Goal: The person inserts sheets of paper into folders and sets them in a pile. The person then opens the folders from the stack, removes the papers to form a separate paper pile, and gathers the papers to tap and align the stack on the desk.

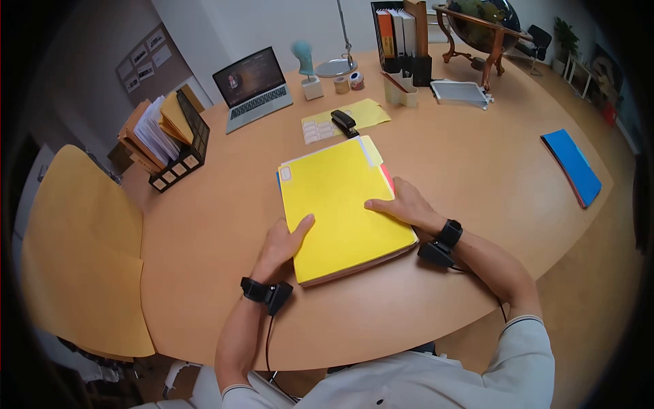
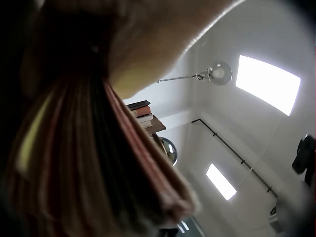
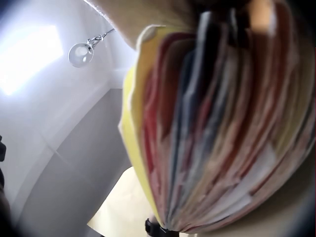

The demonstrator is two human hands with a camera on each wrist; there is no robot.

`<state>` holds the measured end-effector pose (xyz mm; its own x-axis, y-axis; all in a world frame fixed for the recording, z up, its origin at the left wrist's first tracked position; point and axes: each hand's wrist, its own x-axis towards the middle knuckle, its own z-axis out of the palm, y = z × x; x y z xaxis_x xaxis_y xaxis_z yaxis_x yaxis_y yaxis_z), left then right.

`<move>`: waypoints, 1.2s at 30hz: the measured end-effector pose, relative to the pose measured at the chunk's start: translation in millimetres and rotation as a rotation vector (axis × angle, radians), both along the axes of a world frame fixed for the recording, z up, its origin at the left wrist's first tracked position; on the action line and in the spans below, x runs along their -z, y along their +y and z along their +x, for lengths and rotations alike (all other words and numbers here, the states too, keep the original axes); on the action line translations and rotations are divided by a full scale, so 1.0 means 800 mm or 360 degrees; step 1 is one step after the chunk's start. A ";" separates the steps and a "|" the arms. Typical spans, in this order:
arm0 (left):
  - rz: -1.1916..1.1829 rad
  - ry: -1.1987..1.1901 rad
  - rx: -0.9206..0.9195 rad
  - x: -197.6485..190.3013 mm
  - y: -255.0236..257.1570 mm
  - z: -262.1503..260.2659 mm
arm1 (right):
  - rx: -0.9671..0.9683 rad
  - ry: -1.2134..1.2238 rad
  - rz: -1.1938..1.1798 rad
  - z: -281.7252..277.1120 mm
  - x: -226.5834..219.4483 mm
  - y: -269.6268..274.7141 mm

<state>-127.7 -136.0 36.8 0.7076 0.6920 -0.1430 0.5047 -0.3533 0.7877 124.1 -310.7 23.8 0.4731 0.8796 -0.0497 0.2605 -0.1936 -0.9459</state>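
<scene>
A thick stack of folders (image 1: 340, 211), a bright yellow one on top, sits in the middle of the wooden desk in the head view. My left hand (image 1: 278, 244) grips its left edge, thumb over the yellow cover. On the opposite edge my right hand (image 1: 409, 204) holds on the same way; the fingers of both hands are mostly hidden. Many layered folder edges (image 2: 133, 168) fill the left wrist view. In the right wrist view the folder edges (image 3: 207, 138) fan apart in several colours. Just beyond the stack lies a black stapler (image 1: 345, 123) on a yellow folder (image 1: 371, 112).
A laptop (image 1: 255, 82) stands open at the back left, near a black file holder (image 1: 197, 136) full of papers. Blue folders (image 1: 573, 167) lie at the right edge. Tape rolls (image 1: 356, 80), a white tray (image 1: 460, 92) and a globe (image 1: 484, 24) are at the back.
</scene>
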 end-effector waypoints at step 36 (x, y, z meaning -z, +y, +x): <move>0.0027 -0.0952 0.0027 0.061 0.142 0.092 | 0.0039 -0.0458 0.0301 0.113 0.025 0.137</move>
<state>-54.3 -22.1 -12.4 0.6728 0.6785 0.2948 -0.0307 -0.3726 0.9275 214.7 -200.8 3.6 0.4653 0.8486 0.2517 0.5192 -0.0314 -0.8540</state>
